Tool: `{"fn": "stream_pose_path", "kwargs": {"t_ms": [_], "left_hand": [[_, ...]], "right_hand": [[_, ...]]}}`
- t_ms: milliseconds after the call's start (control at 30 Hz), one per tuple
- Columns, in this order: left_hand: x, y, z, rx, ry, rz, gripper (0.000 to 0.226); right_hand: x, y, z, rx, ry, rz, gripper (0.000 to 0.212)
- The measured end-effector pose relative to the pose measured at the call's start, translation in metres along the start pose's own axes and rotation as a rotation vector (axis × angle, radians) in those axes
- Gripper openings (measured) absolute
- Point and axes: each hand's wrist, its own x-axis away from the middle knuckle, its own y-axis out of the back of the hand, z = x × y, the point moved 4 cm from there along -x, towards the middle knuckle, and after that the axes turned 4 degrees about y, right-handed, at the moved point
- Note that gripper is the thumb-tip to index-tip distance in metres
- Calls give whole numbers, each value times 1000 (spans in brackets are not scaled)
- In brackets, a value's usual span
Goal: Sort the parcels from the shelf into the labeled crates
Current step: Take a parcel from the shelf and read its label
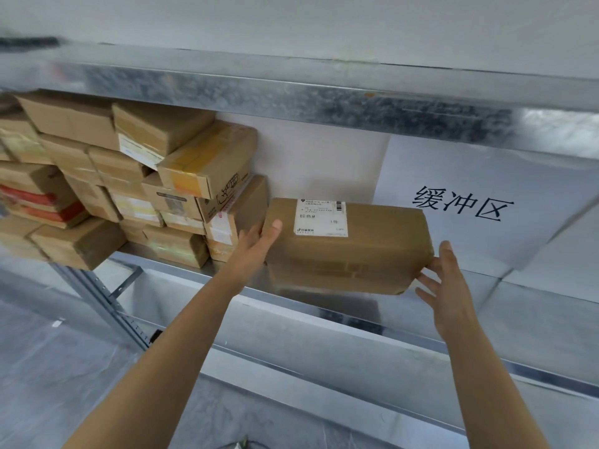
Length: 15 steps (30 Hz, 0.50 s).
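A long brown cardboard parcel (350,251) with a white shipping label on its front sits on or just above the metal shelf board (324,314); its reflection shows beneath it. My left hand (259,241) grips the parcel's left end, thumb on the front face and fingers hidden behind. My right hand (445,280) lies against the right end with spread, fairly straight fingers touching the lower right corner. A stack of several other cardboard parcels (129,186) fills the same shelf to the left. No labeled crate is in view.
The upper shelf beam (291,92) runs close above the parcels. A white sheet with black characters (463,202) hangs on the back wall to the right. A perforated shelf upright (107,296) slants down at lower left. Grey floor lies below.
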Motion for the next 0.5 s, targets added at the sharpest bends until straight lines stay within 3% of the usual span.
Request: {"fn": "stream_pose_path", "kwargs": {"t_ms": [100,233,300,367,433,500], "left_hand": [[4,7,-6,66,-3,-65,48],[9,11,-14,72,-85,-113,28],[10,14,-15,80,-121,-47,35],[13,16,-15,103,-144,59,57],[19,18,-17,24,-158,122,79],[23,18,-19,-56,-169,143,85]], "right_hand": [[1,0,1,-63,-29,-13,57],[8,-3,5,-99,-12,-32,36],[10,-1,6,-87,-18,-37,35],[12,4,5,-78,-32,-30,39],[17,9,6,-103,-38,-12,38],[23,15,6,-162,-37,-13,33]]}}
